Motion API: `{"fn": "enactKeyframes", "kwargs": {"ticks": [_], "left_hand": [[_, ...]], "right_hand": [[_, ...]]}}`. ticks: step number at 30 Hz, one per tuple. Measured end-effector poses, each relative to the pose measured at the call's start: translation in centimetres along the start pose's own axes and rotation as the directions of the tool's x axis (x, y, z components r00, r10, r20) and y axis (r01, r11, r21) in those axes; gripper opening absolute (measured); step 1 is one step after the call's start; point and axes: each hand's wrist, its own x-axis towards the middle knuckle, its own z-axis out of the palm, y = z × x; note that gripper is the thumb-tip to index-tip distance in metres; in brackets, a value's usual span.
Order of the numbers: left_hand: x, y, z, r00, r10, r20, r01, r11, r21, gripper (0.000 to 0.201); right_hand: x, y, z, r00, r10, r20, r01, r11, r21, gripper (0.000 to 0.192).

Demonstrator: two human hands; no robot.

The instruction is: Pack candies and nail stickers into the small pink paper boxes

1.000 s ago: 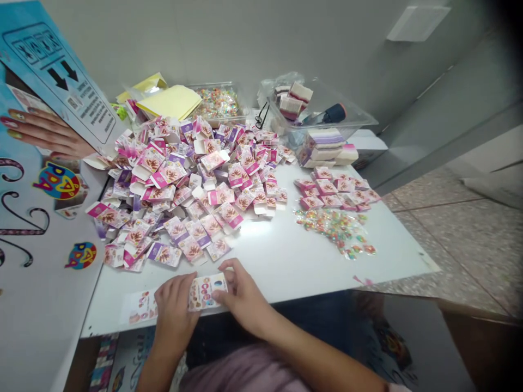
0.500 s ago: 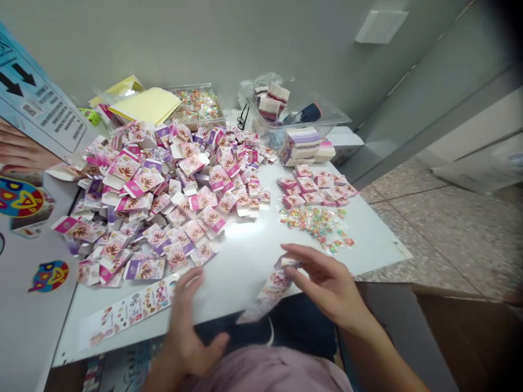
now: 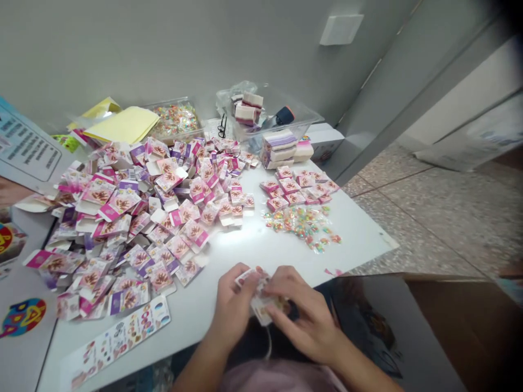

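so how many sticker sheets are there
2. One sticker sheet lies flat at the table's near left edge. The other, folded sheet is pinched between the left hand and right hand. More may be hidden under the boxes.

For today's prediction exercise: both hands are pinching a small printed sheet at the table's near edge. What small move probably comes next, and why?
Probably fold it smaller: left hand and right hand hold the printed sheet bunched between their fingertips, while small boxes lie open nearby.
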Motion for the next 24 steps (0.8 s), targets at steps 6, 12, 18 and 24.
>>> {"fn": "enactKeyframes", "kwargs": {"ticks": [6,12,18,24], "left_hand": [[-0.4,0.1,1.5,0.960,0.272,0.068,-0.280,0.915,0.291,0.037],[0.5,0.1,1.8,0.966,0.245,0.076,-0.245,0.792,0.559,0.024],[2.1,-1.2,3.3,0.993,0.037,0.117,-0.085,0.895,0.438,0.033],[7.2,2.6,3.2,0.910,0.313,0.271,-0.389,0.421,0.820,0.029]], "right_hand": [[-1.6,2.6,3.3,0.906,0.419,-0.059,-0.384,0.874,0.297,0.029],[-1.3,1.7,0.9,0.798,0.570,0.196,-0.497,0.438,0.749,0.036],[-3.3,3.2,-1.3,0.802,0.569,0.183,-0.554,0.594,0.583,0.034],[-6.3,10.1,-6.4,0.795,0.306,-0.524,-0.470,0.857,-0.211,0.032]]}}
